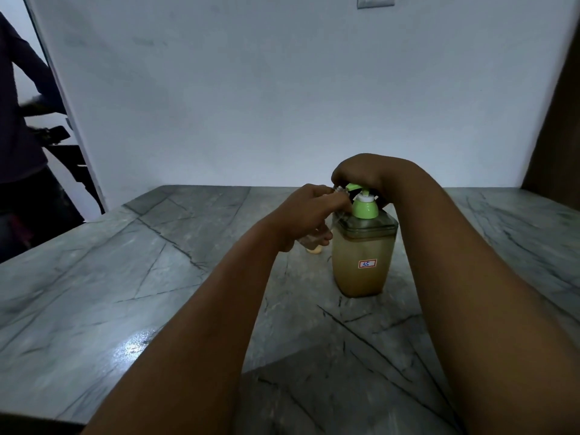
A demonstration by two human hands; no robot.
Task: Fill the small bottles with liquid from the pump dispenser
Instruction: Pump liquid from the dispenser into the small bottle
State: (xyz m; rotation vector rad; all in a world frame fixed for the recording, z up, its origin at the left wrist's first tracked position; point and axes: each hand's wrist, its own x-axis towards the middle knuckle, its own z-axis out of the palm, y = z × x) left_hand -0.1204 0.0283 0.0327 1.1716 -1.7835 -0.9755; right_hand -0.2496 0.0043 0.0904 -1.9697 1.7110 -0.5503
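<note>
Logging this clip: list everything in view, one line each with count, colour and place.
pump dispenser: one, green pump, clear body of tan liquid, white label, on the table
small bottle: one, clear, held at the spout
pale object: one, cream, behind the bottle, unclear what
table: one, grey marble
wall plate: one, grey, top of wall
bystander: one, dark clothes, far left
left hand: grips the small bottle
right hand: on the pump head

my counter (94,277) is polished grey veined stone; the dispenser (362,262) looks translucent plastic, its pump (364,205) glossy green plastic.
</note>
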